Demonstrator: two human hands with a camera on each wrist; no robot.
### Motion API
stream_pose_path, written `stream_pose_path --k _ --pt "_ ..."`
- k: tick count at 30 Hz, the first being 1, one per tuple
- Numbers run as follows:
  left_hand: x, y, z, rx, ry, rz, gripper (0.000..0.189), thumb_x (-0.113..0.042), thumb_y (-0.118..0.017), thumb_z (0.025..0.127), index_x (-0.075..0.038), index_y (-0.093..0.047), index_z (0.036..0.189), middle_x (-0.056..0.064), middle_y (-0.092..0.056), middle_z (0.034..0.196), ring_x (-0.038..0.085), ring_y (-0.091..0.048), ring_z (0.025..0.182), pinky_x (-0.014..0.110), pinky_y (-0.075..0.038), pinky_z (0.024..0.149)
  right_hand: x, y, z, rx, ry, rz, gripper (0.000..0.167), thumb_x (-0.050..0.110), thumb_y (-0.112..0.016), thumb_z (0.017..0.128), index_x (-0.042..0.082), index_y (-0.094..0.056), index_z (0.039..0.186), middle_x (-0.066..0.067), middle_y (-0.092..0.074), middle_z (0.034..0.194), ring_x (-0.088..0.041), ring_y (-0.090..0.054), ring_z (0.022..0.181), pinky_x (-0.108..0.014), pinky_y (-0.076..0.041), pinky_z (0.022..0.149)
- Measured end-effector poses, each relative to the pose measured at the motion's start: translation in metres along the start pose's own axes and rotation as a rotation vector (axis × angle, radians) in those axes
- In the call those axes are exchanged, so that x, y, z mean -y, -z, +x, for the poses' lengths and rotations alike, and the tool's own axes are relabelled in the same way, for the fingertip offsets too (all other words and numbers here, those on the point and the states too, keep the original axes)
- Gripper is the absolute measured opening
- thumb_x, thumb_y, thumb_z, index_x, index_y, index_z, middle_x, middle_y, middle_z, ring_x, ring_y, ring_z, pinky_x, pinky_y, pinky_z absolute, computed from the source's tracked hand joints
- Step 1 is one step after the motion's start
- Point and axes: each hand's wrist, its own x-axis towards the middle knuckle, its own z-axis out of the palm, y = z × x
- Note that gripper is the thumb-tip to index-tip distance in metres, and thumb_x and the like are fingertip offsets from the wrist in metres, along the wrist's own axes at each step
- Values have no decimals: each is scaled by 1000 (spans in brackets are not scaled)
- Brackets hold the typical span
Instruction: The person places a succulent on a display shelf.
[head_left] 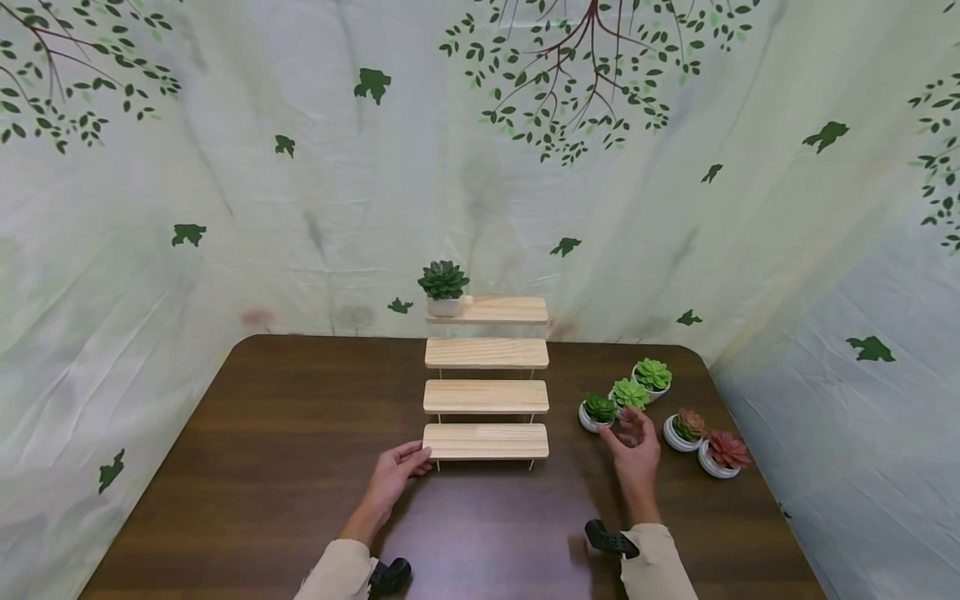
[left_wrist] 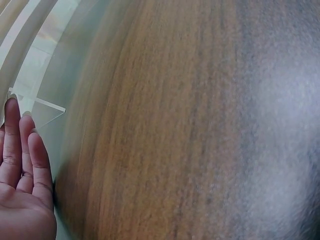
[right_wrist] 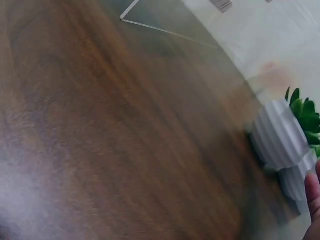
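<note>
Spanning the scene, a dark wood-grain table (head_left: 300, 417) is carrying a four-tier wooden display stand (head_left: 486, 396), whose nearest, lowest tier (head_left: 486, 442) the left hand (head_left: 393, 475) is touching at the left end with mostly straight fingers. Thumb and bent fingers parted and apparently empty, the right hand (head_left: 636, 450) is hovering right of the stand, while a large dark-green succulent (head_left: 443, 282) is sitting at the left of the far, topmost tier (head_left: 510, 310). Picking up a smaller plant seems the step in hand: the mid-green succulent (head_left: 599, 407) and lime-green succulent (head_left: 629, 392) are standing just beside the fingertips, contact unclear, so the next move is probably calling for a closing grip round one white pot (right_wrist: 280, 135).
</note>
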Motion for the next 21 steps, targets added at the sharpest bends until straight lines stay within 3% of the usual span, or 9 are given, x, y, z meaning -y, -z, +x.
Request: stream_pose_path --k 8,14,21 --pt "0 -1 0 1 4 -1 36 -12 -65 92 15 -60 114 13 -69 89 18 -63 77 26 -52 70 -29 -1 0 -42 -61 -52 59 2 -81 75 -5 -53 127 -20 -57 120 -13 -51 97 -10 -41 75" --pt "-1 0 0 7 -1 -14 38 -12 -64 93 17 -58 116 12 -70 89 16 -63 75 26 -52 70 -37 -6 -1 -30 -140 -79 65 4 -81 75 -3 -49 132 -20 -55 127 -22 -52 107 -11 -40 79" --pt "-1 1 0 6 -4 2 37 -12 -64 93 17 -58 115 14 -70 90 16 -63 76 25 -52 71 -37 -18 3 -25 -154 -139 68 8 -81 75 -4 -46 133 -25 -52 130 -36 -48 116 -41 -38 96"
